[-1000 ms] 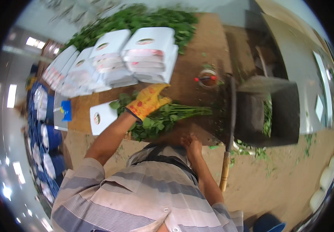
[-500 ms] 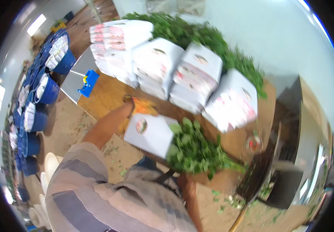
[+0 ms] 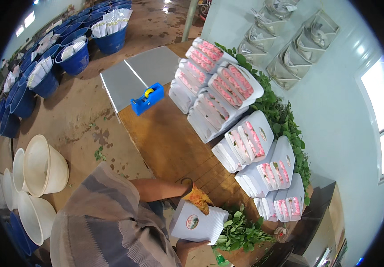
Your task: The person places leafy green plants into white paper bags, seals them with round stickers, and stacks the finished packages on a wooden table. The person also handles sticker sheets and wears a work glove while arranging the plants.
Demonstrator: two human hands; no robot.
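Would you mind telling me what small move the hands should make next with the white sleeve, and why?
Probably ease the sleeve further over the green stems. The gloved left hand grips its top edge and the bare right hand supports it from below, while the leaves stick out of its open end on the table.
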